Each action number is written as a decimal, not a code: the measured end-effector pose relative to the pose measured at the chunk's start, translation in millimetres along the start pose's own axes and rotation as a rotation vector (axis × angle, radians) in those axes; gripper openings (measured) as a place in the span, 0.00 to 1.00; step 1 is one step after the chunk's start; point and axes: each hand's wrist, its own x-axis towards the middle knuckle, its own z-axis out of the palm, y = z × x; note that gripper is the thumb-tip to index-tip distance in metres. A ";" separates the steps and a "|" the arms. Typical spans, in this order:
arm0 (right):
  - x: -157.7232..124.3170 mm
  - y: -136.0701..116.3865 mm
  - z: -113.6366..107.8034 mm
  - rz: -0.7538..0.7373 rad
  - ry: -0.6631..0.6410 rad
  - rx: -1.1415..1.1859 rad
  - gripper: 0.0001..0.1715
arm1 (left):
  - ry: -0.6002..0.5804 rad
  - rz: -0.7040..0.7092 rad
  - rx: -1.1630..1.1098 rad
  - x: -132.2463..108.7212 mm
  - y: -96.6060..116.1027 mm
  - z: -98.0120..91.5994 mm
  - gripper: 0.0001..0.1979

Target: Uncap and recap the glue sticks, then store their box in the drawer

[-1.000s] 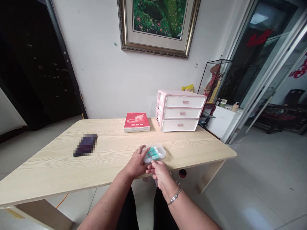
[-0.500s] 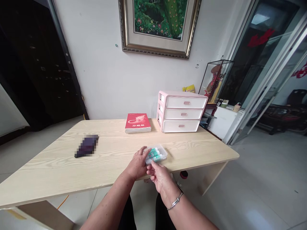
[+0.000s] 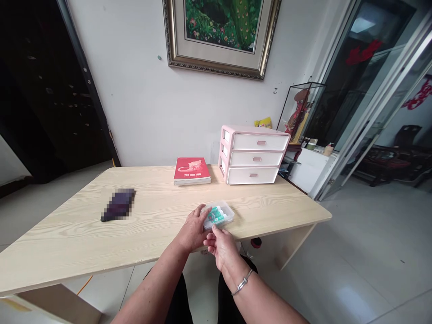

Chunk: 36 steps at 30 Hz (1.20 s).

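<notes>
A small clear plastic box with green and white sticks inside lies near the front edge of a light wooden table. My left hand rests on the table with its fingers curled against the box's left end. My right hand, a metal bracelet on its wrist, pinches the box's near edge with thumb and fingers.
A red book and a pink three-drawer organiser stand at the table's back. A dark flat object lies to the left. A framed picture hangs on the wall. Glass doors are on the right.
Both hands stay on the clear box; the right hand's fingers have shifted slightly along its near edge. The view has tilted a little.
</notes>
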 end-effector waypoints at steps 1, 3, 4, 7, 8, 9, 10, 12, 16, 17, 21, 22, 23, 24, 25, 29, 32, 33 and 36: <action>0.3 0.4 -0.6 0.010 0.008 -0.004 0.14 | 0.008 -0.002 -0.021 0.2 -1.0 0.3 0.37; 1.3 0.4 -1.2 0.037 0.024 -0.009 0.14 | 0.023 -0.004 -0.065 0.8 -3.1 1.0 0.36; 2.0 0.1 -1.3 0.051 0.031 -0.010 0.14 | 0.027 -0.004 -0.084 1.1 -4.0 1.5 0.36; 3.5 -1.5 -0.5 0.074 0.036 -0.021 0.14 | 0.036 -0.019 -0.130 1.6 -5.9 2.7 0.37; 3.7 -1.9 -0.2 0.075 0.037 -0.029 0.14 | 0.036 -0.024 -0.141 1.6 -6.3 3.1 0.38; 3.7 -2.1 0.0 0.075 0.041 -0.037 0.14 | 0.035 -0.026 -0.149 1.6 -6.7 3.5 0.38; 3.8 -2.2 0.0 0.076 0.043 -0.043 0.14 | 0.034 -0.025 -0.154 1.6 -7.2 3.9 0.38; 4.0 -2.0 -0.3 0.082 0.037 -0.028 0.13 | 0.034 -0.020 -0.152 1.5 -8.4 5.0 0.37; 5.5 -1.8 -0.5 0.075 0.001 0.094 0.09 | 0.045 -0.011 -0.138 1.7 -11.2 7.5 0.36; 5.9 -1.9 -0.1 0.071 -0.005 0.120 0.09 | 0.047 -0.008 -0.137 1.7 -11.6 7.9 0.37; 6.0 -2.6 1.5 0.071 -0.019 0.132 0.12 | 0.055 -0.004 -0.140 1.6 -11.7 8.3 0.36; 5.6 -2.6 1.7 0.070 -0.019 0.112 0.13 | 0.056 -0.005 -0.141 1.6 -11.3 8.0 0.36; 5.0 -2.5 1.7 0.069 -0.018 0.085 0.13 | 0.055 -0.005 -0.143 1.5 -10.9 7.7 0.36; 4.2 -2.4 1.7 0.068 -0.013 0.055 0.13 | 0.054 -0.005 -0.146 1.4 -10.5 7.4 0.35; 3.5 -2.3 1.6 0.069 -0.003 0.025 0.14 | 0.053 -0.007 -0.150 1.4 -10.0 7.0 0.35; 1.6 -2.0 1.4 0.079 0.023 -0.016 0.14 | 0.053 -0.029 -0.188 1.6 -8.5 5.7 0.36; 2.6 -2.2 1.4 0.088 0.015 0.008 0.14 | 0.065 -0.033 -0.201 1.8 -7.9 5.1 0.36; 3.3 -2.3 1.3 0.085 0.011 0.029 0.13 | 0.070 -0.030 -0.198 1.7 -7.9 5.0 0.36; 5.0 -2.9 0.6 0.072 -0.009 0.112 0.11 | 0.070 -0.025 -0.175 1.2 -8.1 5.2 0.37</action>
